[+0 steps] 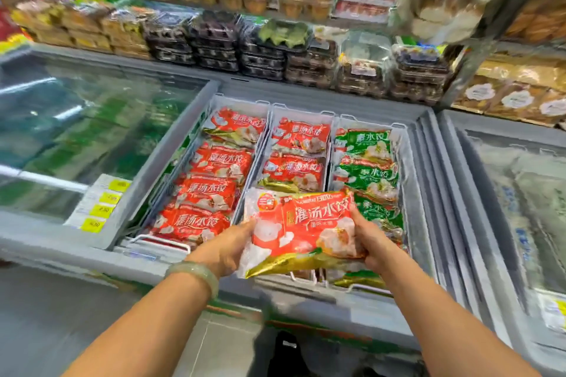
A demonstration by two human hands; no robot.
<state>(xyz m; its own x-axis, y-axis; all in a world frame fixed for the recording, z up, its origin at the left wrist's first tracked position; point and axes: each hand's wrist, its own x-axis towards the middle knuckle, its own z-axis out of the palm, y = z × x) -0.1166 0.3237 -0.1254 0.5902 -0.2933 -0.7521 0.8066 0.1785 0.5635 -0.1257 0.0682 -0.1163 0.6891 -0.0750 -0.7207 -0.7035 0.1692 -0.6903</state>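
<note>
A red and white bag of frozen dumplings (301,231) with a gold bottom edge is held over the near end of the open chest freezer (306,92). My left hand (228,249) grips its left edge, and my right hand (372,243) grips its right edge, thumb on top. A pale green bangle (196,274) sits on my left wrist. Below the bag, white wire baskets hold rows of the same red bags (214,180) in the left and middle columns (295,150). Green bags (366,162) fill the right column.
A shut glass freezer lid (76,131) with yellow price tags (102,208) lies to the left. Slid-back lids and another glass-topped freezer (520,193) are on the right. Shelves behind hold stacked clear boxes of pastries (263,49) and bagged bread (520,95).
</note>
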